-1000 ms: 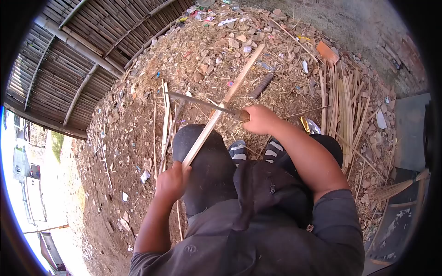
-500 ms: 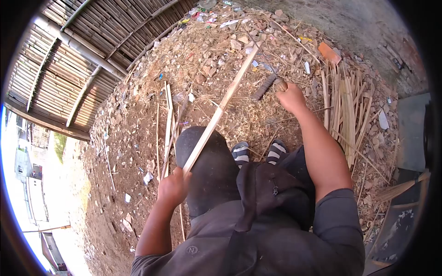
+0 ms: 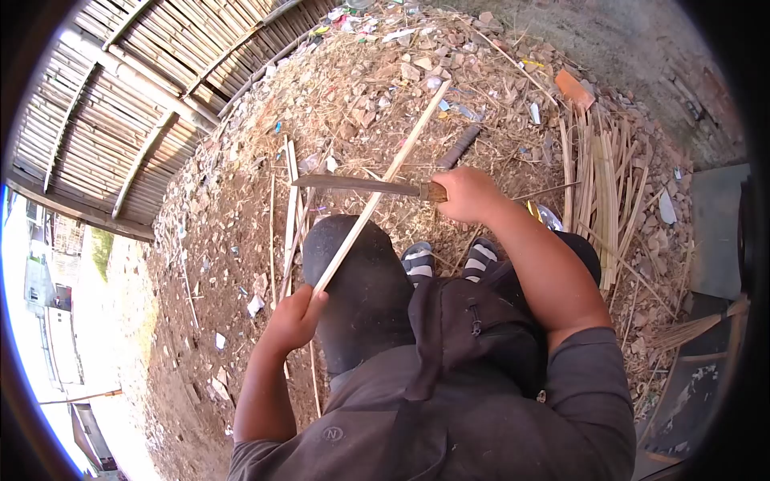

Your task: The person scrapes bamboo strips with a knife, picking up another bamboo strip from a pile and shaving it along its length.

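My left hand (image 3: 295, 319) is closed round the lower end of a long, pale bamboo strip (image 3: 409, 144), which slants up and away past my knee. In my right hand (image 3: 468, 195) is the wooden handle of a machete (image 3: 353, 184). Its dark blade points left and crosses the strip about midway along. On the ground just beyond my right hand lies a dark, ridged cylindrical piece (image 3: 459, 147).
A heap of split bamboo strips (image 3: 605, 192) lies on the right, and a few more strips (image 3: 292, 208) rest left of my knee. Bamboo fencing (image 3: 112, 120) stands at the upper left. An orange brick piece (image 3: 574, 88) sits near the wall. Rubble and litter cover the ground.
My right hand has come left and toward me, swinging the machete from pointing away to lying across the strip. The strip has turned to show a narrower face; my left hand has shifted slightly.
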Demonstrator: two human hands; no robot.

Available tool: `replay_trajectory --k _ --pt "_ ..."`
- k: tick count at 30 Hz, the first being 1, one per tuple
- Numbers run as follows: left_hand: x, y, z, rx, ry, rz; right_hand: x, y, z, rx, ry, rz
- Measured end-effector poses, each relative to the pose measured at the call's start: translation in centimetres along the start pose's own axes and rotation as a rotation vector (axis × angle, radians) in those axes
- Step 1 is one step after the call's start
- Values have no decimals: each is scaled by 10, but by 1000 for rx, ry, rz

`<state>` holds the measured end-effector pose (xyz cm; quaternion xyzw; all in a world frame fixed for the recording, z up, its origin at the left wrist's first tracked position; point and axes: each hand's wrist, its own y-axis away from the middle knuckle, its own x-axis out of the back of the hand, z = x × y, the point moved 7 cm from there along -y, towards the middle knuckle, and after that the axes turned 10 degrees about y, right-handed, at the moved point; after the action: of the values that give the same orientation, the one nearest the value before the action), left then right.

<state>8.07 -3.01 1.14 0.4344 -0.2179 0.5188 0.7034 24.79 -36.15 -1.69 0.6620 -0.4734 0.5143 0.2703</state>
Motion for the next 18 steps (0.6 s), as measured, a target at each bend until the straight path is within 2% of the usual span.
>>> replay_trajectory --k 3,6,12,15,18 --pt "1 3 8 16 71 75 5 6 -2 1 77 -74" --pt "1 6 15 -30 82 94 2 10 -18 94 18 -83" --pt "1 7 19 28 -253 153 -7 7 -25 126 75 -80" --pt "8 6 36 78 -333 229 -11 10 -27 119 30 -122" --pt "11 7 42 47 -290 273 -11 13 -30 92 50 -195"
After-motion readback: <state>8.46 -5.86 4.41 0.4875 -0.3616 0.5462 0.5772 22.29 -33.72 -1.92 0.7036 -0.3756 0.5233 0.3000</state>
